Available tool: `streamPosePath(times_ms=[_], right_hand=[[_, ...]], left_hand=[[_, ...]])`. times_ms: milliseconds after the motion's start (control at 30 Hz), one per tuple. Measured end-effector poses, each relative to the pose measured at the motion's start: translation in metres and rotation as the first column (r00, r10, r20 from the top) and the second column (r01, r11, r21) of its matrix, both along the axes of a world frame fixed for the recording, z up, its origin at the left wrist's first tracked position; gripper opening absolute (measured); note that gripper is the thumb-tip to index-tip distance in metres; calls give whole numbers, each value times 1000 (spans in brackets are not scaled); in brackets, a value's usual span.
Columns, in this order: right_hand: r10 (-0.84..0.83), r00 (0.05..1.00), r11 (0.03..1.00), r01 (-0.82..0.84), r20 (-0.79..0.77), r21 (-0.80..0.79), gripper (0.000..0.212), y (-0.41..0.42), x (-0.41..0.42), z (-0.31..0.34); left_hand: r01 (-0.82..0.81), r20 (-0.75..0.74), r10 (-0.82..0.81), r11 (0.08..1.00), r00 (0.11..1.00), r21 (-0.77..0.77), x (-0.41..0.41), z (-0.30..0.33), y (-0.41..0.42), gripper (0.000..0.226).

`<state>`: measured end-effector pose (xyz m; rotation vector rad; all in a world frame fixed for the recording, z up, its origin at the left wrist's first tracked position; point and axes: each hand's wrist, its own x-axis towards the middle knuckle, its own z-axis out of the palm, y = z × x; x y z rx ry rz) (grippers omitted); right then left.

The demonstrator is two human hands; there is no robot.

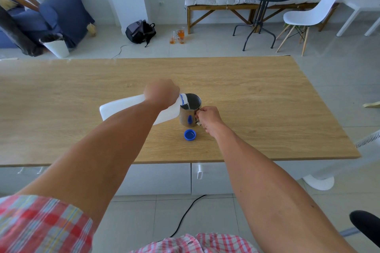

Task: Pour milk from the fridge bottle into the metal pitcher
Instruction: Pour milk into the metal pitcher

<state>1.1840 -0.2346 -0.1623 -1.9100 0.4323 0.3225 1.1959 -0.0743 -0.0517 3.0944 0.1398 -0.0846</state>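
Left hand [161, 93]: wrapped the tipped milk bottle [123, 107], neck over the rim.
Right hand [207, 118]: pinched the metal pitcher [188, 114] handle.
Advice: tilt gradually (cap [190, 135] lay nearby).

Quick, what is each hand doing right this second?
Left hand: closed around the milk bottle, tipped over the metal pitcher.
Right hand: closed on the pitcher's handle.
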Motion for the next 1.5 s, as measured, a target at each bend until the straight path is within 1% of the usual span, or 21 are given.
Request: streamPosePath(times_ms=[267,633,900,1200,1500], right_hand=[[20,1000,1000,-20,1,8,22,-1,0,1],[8,1000,1000,-8,14,15,21,0,2,-4],[-12,1000,1000,12,-1,6,25,0,3,-6],[11,1000,1000,-11,11,10,19,1,1,-1],[24,1000,1000,-24,15,3,20,0,0,-1]], left_hand=[[-4,-9,4,1000,1000,5,0,1,-1,30],[7,-13,-7,1000,1000,1,2,1,-1,30],[-7,-25,7,1000,1000,-6,1,2,-1,28],[-12,-25,12,1000,1000,-10,1,2,-1,29],[-9,-27,9,1000,1000,0,3,1,-1,28]])
